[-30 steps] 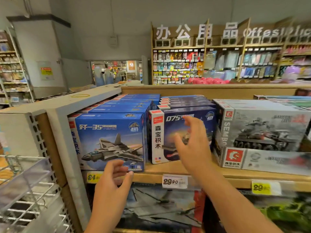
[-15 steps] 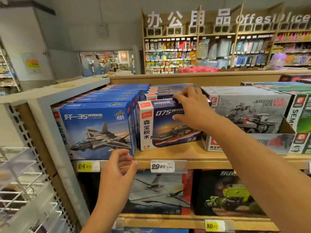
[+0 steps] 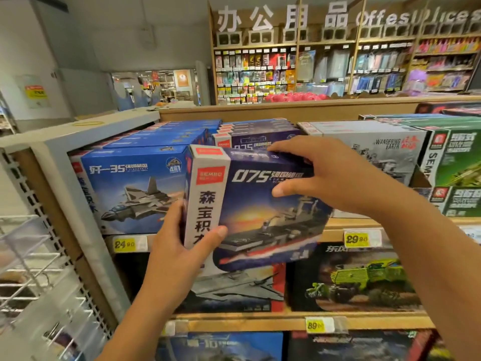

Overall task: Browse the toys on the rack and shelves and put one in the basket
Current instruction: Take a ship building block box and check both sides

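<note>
Box: dark-blue cardboard warship building-set box (image 3: 263, 204), stiff, probably light, smooth.
Left hand (image 3: 179, 246): pinches its lower-left corner.
Right hand (image 3: 322, 175): clasps its top edge.
Hold: opposite edges.

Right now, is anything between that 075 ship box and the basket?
No basket is in view, so that path cannot be judged. The 075 ship box is clear of the shelf row, held by the left hand and right hand; nothing visible blocks it.

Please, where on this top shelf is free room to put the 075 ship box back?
Free: the shelf board in front of the remaining 075 stack, between the blue jet boxes and the grey Wandering Earth box. Everywhere else is packed.
</note>
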